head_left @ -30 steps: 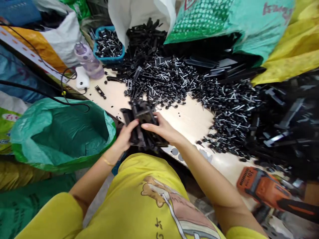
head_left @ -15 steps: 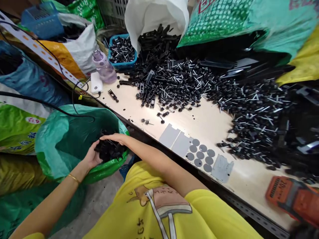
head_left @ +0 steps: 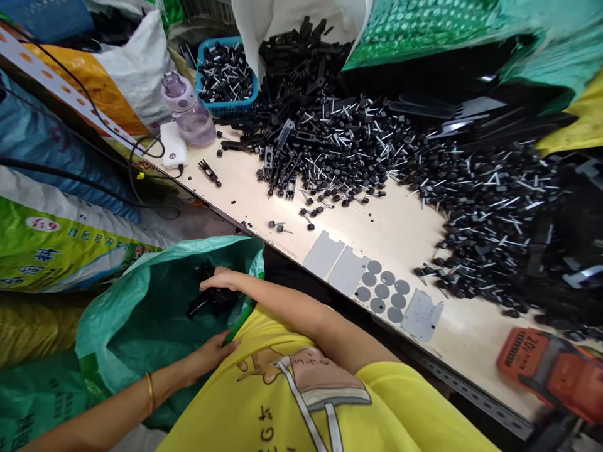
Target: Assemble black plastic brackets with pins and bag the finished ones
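Partly open, right fingers (head_left: 210,281) touch black parts (head_left: 222,301); left hand (head_left: 211,353) grips bag (head_left: 141,301).

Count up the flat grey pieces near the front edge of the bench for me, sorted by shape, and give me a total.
Round grey pieces: 9
Roughly rectangular grey pieces: 3
Total: 12

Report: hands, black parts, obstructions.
Right hand at black parts inside green bag, grip unclear. Left hand at bag's near rim. Black cable beyond far rim, not across the mouth.
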Demonstrator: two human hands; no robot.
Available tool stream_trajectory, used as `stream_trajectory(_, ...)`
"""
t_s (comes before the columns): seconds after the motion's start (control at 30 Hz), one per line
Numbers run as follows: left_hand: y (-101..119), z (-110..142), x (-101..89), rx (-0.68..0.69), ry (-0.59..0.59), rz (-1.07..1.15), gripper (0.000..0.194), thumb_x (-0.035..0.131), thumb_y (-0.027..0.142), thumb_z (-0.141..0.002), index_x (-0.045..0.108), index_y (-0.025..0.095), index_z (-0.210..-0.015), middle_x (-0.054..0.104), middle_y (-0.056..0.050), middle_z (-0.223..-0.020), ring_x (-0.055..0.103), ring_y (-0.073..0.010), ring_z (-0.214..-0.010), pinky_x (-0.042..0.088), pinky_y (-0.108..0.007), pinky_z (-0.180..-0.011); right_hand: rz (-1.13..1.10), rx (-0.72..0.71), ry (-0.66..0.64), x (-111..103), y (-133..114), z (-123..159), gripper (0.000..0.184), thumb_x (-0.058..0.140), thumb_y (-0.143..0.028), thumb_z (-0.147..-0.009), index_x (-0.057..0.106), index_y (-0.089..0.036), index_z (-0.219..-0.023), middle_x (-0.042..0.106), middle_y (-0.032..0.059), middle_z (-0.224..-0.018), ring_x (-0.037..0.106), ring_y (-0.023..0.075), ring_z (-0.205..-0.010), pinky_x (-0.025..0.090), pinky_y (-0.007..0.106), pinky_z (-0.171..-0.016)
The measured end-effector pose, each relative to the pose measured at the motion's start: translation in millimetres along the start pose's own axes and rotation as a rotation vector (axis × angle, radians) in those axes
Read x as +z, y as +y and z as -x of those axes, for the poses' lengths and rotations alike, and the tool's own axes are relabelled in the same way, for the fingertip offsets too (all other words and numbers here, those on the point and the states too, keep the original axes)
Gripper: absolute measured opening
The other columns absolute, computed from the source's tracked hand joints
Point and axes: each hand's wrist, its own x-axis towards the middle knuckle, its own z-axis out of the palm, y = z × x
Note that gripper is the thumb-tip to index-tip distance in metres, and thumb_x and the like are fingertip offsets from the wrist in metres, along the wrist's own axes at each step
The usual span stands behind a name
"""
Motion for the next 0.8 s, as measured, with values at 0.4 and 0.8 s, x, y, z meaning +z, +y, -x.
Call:
stream_trajectory(0.4,60.9,-15.1,-3.2,0.413,0.249,-0.322,0.058,0.062,0.060,-0.074,0.061,0.027,-0.123,0.058,-0.001,-0.130,0.046,-0.0317,-0.128,0.026,-0.046,-0.113,0.553,-0.291,0.415,-74.3,-1.4,90.0,0.075,0.067,-0.048,-0.065,0.041,-0.023,-0.130,0.031,0.0190,-0.141,0.062,0.0356,-0.102,0.050,0.048,-0.083)
stream_trajectory(0.8,58.4,-4.3,29.8,0.445,-0.081,-0.665,0.047,0.054,0.051,-0.084,0.057,0.032,-0.127,0.072,-0.002,-0.103,0.065,-0.0265,-0.094,0.045,-0.040,-0.096,-0.064,-0.338,-0.116,-58.5,40.0,108.8,0.064,0.070,-0.058,-0.064,0.057,-0.026,-0.117,0.066,0.0006,-0.107,0.063,0.0198,-0.099,0.051,0.026,-0.076)
